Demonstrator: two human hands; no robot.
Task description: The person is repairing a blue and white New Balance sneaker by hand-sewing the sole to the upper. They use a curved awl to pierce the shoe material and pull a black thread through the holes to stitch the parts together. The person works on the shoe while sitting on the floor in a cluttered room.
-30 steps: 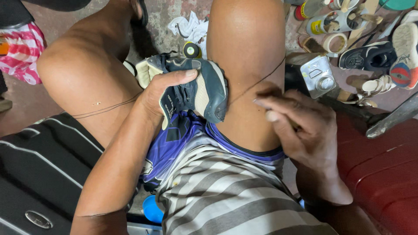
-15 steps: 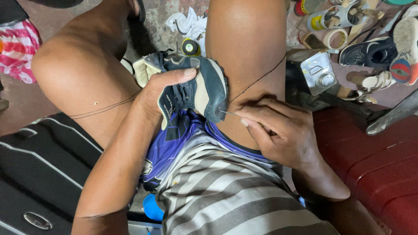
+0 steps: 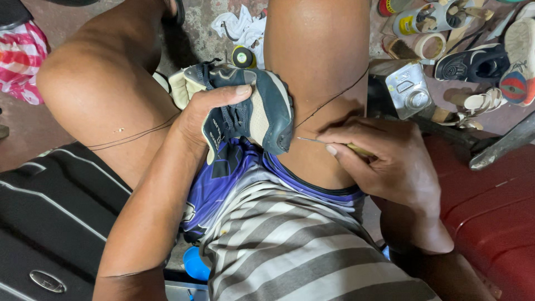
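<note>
Far left: pink-and-white striped cloth (image 3: 19,58) on the floor, and below it a black bag w/ white stripes (image 3: 50,223) beside the person's left thigh. A thin dark thread (image 3: 136,134) runs across that thigh toward the shoe. Left hand (image 3: 209,120) is closed around a dark navy sneaker (image 3: 251,108) w/ pale sole, thumb on top near the toe, fingers wrapped over the laces; the sneaker sits wedged between the two knees, just above the blue-purple shorts (image 3: 223,178), sole side facing right. Behind it on the floor: crumpled white rag (image 3: 242,25) and a small round yellow-and-black spool (image 3: 243,56), close to the sneaker's upper edge. Below, grey-and-white striped shirt (image 3: 290,245). Right of the sneaker, a thin metal awl (image 3: 312,140) w/ pale handle points left, tip touching or just at the sneaker's heel edge; can't tell if it's pushed in. Right hand (image 3: 384,161) pinches the awl's handle tight, fingers curled, resting against the right thigh. A 2nd length of thread goes from the heel up over the right knee. Further right: small silver camera (image 3: 409,89), roll of tape (image 3: 426,44), container w/ tools (image 3: 429,17), black sneaker (image 3: 473,61), pale sandal (image 3: 485,100) on the floor, and a red seat (image 3: 490,200) under the right arm.
</note>
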